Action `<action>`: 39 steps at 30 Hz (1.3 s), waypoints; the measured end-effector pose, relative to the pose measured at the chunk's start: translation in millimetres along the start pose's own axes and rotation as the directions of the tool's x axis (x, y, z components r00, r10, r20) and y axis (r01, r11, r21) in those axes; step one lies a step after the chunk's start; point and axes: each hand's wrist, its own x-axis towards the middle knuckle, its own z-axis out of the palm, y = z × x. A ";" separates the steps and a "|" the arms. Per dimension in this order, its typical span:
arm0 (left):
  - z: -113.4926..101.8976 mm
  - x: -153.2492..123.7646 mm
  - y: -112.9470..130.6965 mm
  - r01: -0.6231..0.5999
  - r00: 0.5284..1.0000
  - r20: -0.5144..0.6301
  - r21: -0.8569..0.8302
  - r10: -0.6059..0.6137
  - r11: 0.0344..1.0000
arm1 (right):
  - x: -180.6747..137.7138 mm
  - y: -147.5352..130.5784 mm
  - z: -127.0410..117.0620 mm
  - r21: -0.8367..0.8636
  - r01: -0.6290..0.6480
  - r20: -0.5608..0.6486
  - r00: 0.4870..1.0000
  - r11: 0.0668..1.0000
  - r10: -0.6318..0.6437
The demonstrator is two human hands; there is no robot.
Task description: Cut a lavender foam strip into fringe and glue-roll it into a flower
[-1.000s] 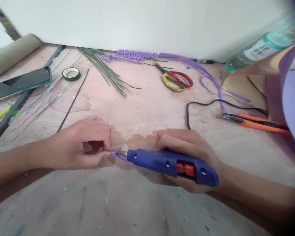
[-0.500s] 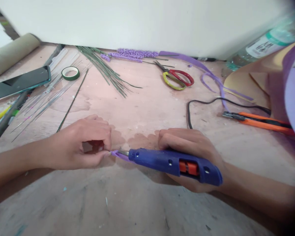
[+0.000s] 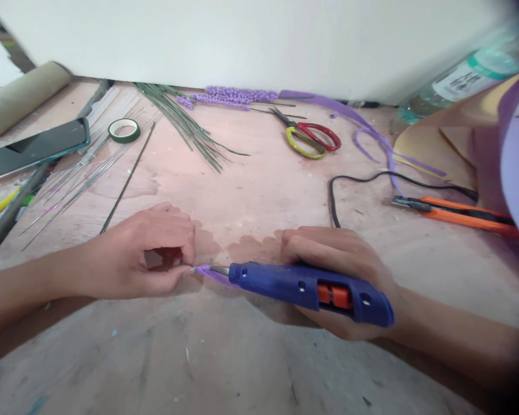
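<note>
My left hand (image 3: 155,251) is closed, with thumb and forefinger pinching the end of a thin purple strip (image 3: 214,274). My right hand (image 3: 335,248) is wrapped around a dark blue glue gun (image 3: 281,283) with a red part showing through its side. The gun's metal nozzle points left and lies at the strip, close to my left fingertips. Much of the strip passes under the gun and is hidden. Beyond my left hand, a green wrapped stem (image 3: 130,173) lies on the table.
Green stems (image 3: 177,118), purple flower spikes (image 3: 237,97) and scissors (image 3: 313,138) lie at the back. Green tape (image 3: 124,131), a phone (image 3: 37,148) and a cardboard tube (image 3: 26,98) are left. A black cord (image 3: 372,178), an orange cutter (image 3: 462,214) and a bottle (image 3: 467,80) are right.
The glue gun in my right hand has shifted very slightly to the right, its nozzle sliding a little away from my left fingertips. My left hand stays in place with the strip.
</note>
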 end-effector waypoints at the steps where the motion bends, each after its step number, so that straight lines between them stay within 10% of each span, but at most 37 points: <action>1: 0.0 0.2 0.0 0.002 1.000 -0.001 0.005 -0.002 1.000 | -0.3 -0.1 -0.3 -0.002 -0.001 0.000 1.000 1.000 0.001; 39: -0.3 -2.7 -0.5 -0.013 1.000 -0.008 -0.006 0.013 1.000 | -2.6 -5.5 -8.2 -0.070 -0.075 0.041 0.996 0.995 0.078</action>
